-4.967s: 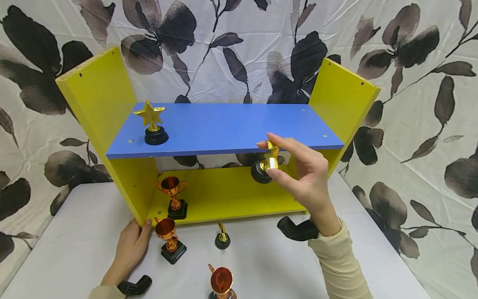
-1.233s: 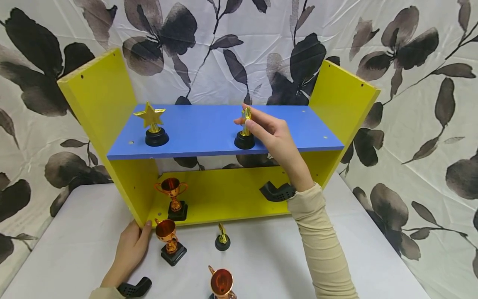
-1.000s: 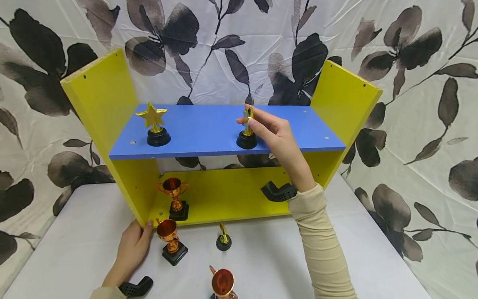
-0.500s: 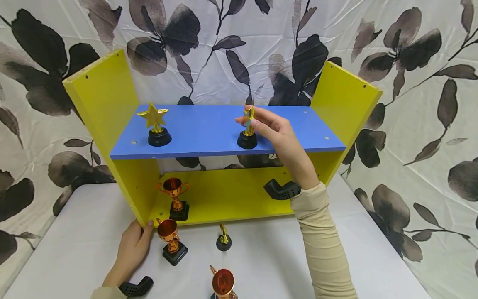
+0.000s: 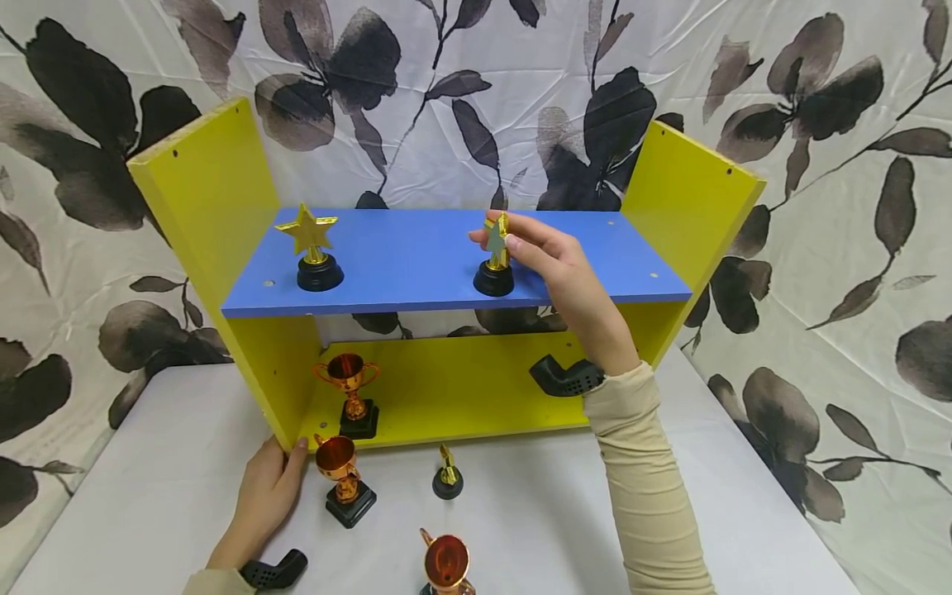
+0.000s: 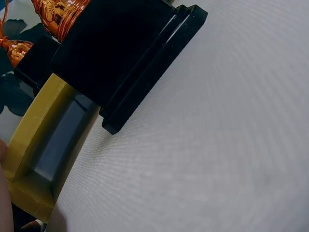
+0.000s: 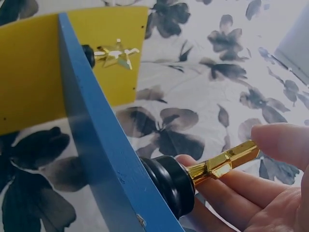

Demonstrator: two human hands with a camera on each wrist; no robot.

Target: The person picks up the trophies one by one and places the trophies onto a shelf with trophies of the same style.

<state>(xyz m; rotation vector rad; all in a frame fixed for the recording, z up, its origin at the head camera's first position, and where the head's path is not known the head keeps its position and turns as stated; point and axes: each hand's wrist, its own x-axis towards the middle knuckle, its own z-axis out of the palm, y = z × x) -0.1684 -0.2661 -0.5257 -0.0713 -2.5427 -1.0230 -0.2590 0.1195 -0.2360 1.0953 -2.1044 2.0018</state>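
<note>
On the blue upper board (image 5: 402,256) stands a gold star trophy (image 5: 497,240) with a round black base, right of the middle. My right hand (image 5: 568,264) pinches its star between thumb and fingers. The right wrist view shows the thumb on the tip of the star trophy (image 7: 224,162) and its base against the board's surface. My left hand (image 5: 264,487) grips the lower left front corner of the yellow shelf unit (image 5: 216,198), thumb at the front edge, other fingers partly hidden outside the panel. Close beside it, a bronze cup trophy (image 5: 338,463) stands on the table.
A second star trophy (image 5: 312,248) stands at the blue board's left end. Another bronze cup (image 5: 349,380) is on the yellow lower board. A small gold trophy (image 5: 448,475) and a cup (image 5: 446,562) stand on the white table (image 5: 535,512). Floral cloth hangs behind.
From in front of the lower opening, my right hand has brought the star trophy up and left onto the blue board. Lately its star has turned slightly there. The left hand stays put.
</note>
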